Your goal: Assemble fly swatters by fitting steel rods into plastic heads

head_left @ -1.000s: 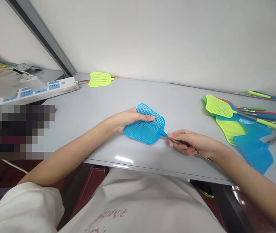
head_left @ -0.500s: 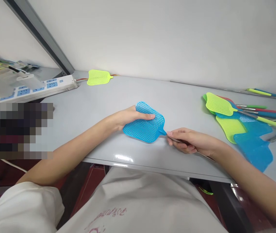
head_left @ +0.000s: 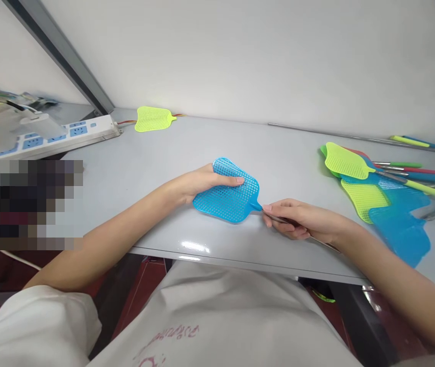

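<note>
A blue fly swatter (head_left: 229,202) with a perforated paddle is held between my two hands, above the front part of the table. My left hand (head_left: 209,182) grips the paddle, its thumb lying across the top face and the other fingers hidden underneath. Around the thin metal shaft, just beyond the paddle's blue neck, my right hand (head_left: 297,220) is closed. The shaft runs back under that palm and shows again below the wrist. Part of it is hidden by the fingers.
On the right lies a pile of swatters, with a yellow swatter (head_left: 347,162) on top and blue paddles (head_left: 401,234) below. A metal rod (head_left: 316,133) lies along the wall. A yellow paddle (head_left: 154,120) sits at the back left, near a white power strip (head_left: 98,130).
Both hands keep the same hold on the blue fly swatter. The whole view has shifted very slightly; nothing else has visibly moved.
</note>
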`<action>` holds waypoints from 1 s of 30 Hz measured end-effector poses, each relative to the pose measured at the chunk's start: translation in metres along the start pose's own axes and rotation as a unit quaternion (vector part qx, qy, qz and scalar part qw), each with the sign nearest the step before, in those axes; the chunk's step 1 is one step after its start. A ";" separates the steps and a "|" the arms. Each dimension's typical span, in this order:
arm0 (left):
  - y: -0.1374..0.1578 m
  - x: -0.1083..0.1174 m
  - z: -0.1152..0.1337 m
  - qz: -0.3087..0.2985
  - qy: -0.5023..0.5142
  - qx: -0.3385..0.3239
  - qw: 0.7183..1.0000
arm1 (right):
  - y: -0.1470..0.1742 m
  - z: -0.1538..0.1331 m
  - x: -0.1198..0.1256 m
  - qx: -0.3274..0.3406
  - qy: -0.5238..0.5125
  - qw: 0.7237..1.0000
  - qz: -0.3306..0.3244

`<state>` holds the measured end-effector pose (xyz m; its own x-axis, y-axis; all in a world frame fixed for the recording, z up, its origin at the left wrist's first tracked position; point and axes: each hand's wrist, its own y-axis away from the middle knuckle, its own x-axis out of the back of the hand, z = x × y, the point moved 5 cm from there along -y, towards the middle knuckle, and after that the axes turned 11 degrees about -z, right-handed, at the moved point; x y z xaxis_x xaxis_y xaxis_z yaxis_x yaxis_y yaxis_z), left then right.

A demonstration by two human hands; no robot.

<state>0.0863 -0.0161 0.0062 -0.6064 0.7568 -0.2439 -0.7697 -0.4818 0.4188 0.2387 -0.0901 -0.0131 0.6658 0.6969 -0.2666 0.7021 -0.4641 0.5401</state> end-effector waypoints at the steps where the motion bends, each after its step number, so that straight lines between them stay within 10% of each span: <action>1: 0.000 0.000 0.000 0.001 -0.002 -0.001 1.000 | 0.000 0.000 0.000 0.000 0.000 1.000 0.001; 30: -0.003 -0.001 -0.004 -0.002 0.000 -0.020 1.000 | 0.000 0.000 0.000 0.005 0.011 1.000 0.008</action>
<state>0.0887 -0.0176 0.0017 -0.6033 0.7588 -0.2456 -0.7796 -0.4961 0.3822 0.2392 -0.0900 -0.0134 0.6709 0.7011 -0.2415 0.6947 -0.4803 0.5355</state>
